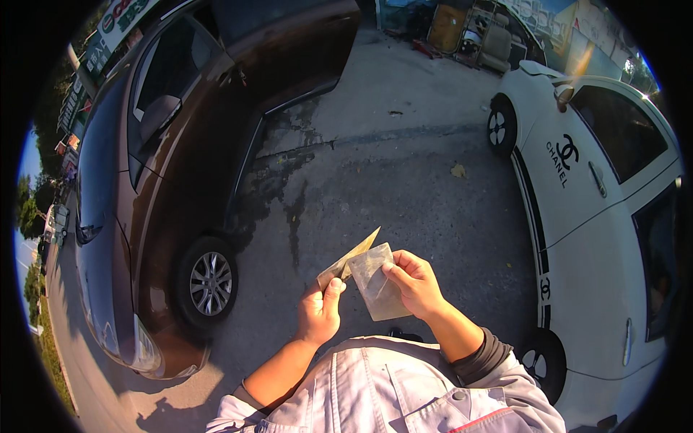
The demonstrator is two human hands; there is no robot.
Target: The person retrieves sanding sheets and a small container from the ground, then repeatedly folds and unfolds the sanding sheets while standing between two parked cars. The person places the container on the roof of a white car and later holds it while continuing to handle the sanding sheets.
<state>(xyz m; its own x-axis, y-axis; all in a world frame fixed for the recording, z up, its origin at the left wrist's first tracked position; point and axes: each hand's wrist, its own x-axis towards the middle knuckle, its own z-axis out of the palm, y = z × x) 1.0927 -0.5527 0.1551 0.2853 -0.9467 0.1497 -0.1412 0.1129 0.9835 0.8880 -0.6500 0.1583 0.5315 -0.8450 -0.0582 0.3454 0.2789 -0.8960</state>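
Observation:
My left hand (319, 315) is closed on a thin tan folded sheet (349, 257), pinched near its lower end, with the pointed tip up and to the right. In my right hand (420, 283) is a grey, roughly square sheet (377, 290), gripped at its right edge between thumb and fingers. The grey sheet is tilted and its upper left corner meets or overlaps the tan one. Both look worn, like sandpaper, but I cannot tell their kind for sure. The two hands are close together in front of my body.
At left stands a brown car (155, 238) with a door (289, 43) swung open and a front wheel (209, 283) near me. A white car (577, 209) is parked at right. Concrete ground (404, 187) with wet stains lies between them. An old seat (496, 47) and clutter sit at the back.

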